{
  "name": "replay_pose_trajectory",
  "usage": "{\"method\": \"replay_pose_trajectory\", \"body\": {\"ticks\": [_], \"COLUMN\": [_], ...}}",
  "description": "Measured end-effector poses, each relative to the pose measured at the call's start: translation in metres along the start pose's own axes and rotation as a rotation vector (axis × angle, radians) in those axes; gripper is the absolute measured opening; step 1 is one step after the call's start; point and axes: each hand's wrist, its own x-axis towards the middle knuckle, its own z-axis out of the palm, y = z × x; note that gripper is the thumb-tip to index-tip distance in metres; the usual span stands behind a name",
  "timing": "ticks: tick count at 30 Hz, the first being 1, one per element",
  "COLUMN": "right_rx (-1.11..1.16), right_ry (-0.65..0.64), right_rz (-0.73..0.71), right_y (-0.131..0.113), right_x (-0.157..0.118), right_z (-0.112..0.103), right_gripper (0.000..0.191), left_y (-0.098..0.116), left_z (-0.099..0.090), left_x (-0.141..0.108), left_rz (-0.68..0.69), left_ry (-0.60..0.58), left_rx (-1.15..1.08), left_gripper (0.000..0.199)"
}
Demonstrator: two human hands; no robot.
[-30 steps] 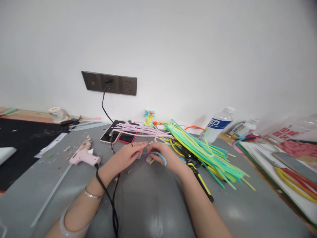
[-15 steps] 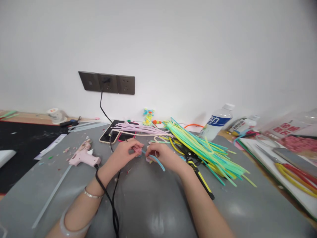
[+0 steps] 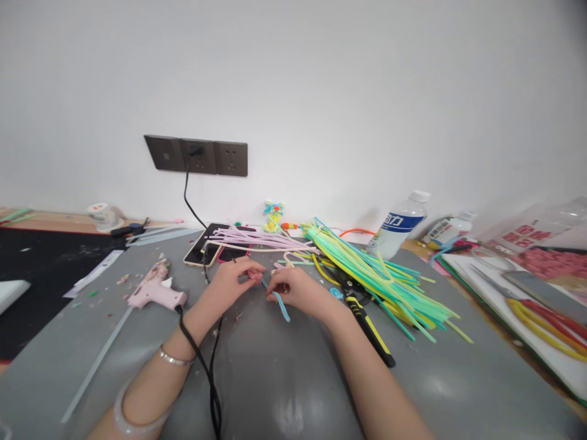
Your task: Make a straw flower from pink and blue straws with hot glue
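My left hand (image 3: 236, 280) is closed, pinching a small pink fuzzy piece (image 3: 255, 277) between thumb and fingertips. Just to its right, my right hand (image 3: 293, 288) pinches a blue pipe cleaner (image 3: 281, 307). One end of it runs toward the pink piece, and its free end hangs down below my right fingers. Whether the two are joined is hidden by my fingertips. Behind the hands lies a bundle of lilac pipe cleaners (image 3: 266, 239). To the right of my right hand are a blue coil (image 3: 336, 293) and yellow-black pliers (image 3: 370, 330).
A pink glue gun (image 3: 156, 292) with a long glue stick lies left, its black cord (image 3: 211, 391) passing under my left arm. Two phones (image 3: 202, 247) lie behind. A green-yellow pipe cleaner bundle (image 3: 389, 281), a bottle (image 3: 398, 225) and scissors (image 3: 545, 318) are at right.
The blue pipe cleaner's free end has swung down and left, now hanging more steeply. My right hand has shifted slightly left and downward. My left hand stays on the pink piece.
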Motion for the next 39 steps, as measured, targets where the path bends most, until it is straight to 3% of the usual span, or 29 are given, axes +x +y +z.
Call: {"method": "replay_pose_trajectory", "body": {"ticks": [9,19,31,39], "right_rx": [0.009,-0.072,-0.147,-0.080], "right_ry": [0.017,-0.001,-0.031,0.088], "right_rz": [0.014,-0.020,-0.007,-0.039], "right_y": [0.002,0.001,0.002,0.000], "right_x": [0.001,0.001,0.003,0.002], "right_z": [-0.001,0.000,0.009,0.000], "right_gripper": [0.009,0.036,0.037,0.034], "left_y": [0.002,0.005,0.005,0.001], "left_z": [0.001,0.001,0.003,0.001], "left_x": [-0.001,0.000,0.000,-0.003], "left_rz": [-0.014,-0.131,-0.111,-0.093], "left_ry": [0.029,0.047,0.051,0.044], "left_rx": [-0.056,-0.186,-0.179,-0.128], "left_gripper": [0.019,0.017,0.014,0.023]}}
